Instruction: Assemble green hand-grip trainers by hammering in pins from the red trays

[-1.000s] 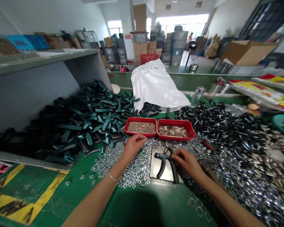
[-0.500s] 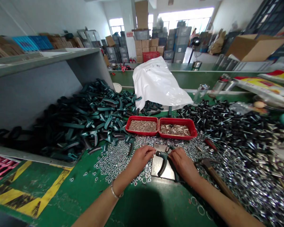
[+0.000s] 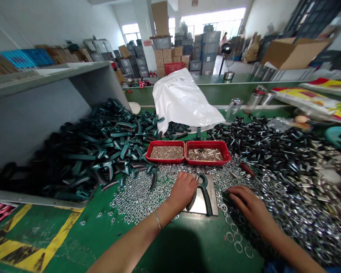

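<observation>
A dark green hand-grip tool (image 3: 205, 191) lies on a small metal plate (image 3: 213, 189) amid loose metal rings (image 3: 139, 193). My left hand (image 3: 184, 190) is closed over the tool's left handle and pivot end. My right hand (image 3: 248, 206) rests palm down to the right of the plate, on the rings. Its fingers curl over a dark shape that I cannot make out. Two red trays, one (image 3: 165, 152) with small metal bits and one (image 3: 207, 152) with metal pins, stand just beyond the plate.
A big heap of green and black handles (image 3: 96, 148) fills the left, against a grey shelf unit (image 3: 45, 98). Black and metal parts (image 3: 272, 144) cover the right. A white plastic bag (image 3: 182, 98) lies behind the trays. Yellow-black tape (image 3: 25, 242) marks the near left.
My right hand left the grip tool and moved right, onto the rings where a hammer lay. My left hand slid onto the tool's left handle. The camera shifted slightly.
</observation>
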Action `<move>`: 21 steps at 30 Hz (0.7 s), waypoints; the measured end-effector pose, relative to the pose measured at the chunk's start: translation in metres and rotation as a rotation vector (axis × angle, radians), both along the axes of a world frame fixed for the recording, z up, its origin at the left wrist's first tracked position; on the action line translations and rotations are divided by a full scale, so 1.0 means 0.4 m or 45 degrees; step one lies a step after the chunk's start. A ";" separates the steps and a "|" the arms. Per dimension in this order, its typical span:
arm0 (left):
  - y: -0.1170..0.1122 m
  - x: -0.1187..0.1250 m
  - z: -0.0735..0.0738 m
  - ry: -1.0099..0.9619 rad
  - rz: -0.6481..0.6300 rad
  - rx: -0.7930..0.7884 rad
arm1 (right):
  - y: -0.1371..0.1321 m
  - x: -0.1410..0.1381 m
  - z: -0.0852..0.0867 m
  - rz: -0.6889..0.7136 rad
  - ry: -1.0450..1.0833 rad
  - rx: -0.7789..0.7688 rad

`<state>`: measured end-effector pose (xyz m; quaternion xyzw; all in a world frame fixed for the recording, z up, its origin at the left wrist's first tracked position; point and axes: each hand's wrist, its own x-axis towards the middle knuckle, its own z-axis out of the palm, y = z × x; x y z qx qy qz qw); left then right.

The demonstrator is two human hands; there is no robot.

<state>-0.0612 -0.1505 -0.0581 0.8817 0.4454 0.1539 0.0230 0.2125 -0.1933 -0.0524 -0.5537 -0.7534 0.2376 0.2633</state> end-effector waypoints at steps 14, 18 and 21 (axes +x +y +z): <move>-0.034 -0.017 -0.020 -0.101 -0.074 -0.025 | -0.121 0.221 -0.066 -0.143 -0.372 -0.111; 0.005 -0.028 0.022 -0.350 -0.032 -0.320 | -0.087 0.193 0.039 -0.233 0.100 -0.751; 0.088 -0.064 0.075 -0.352 0.069 -0.291 | -0.094 0.149 0.133 -0.228 0.376 -1.005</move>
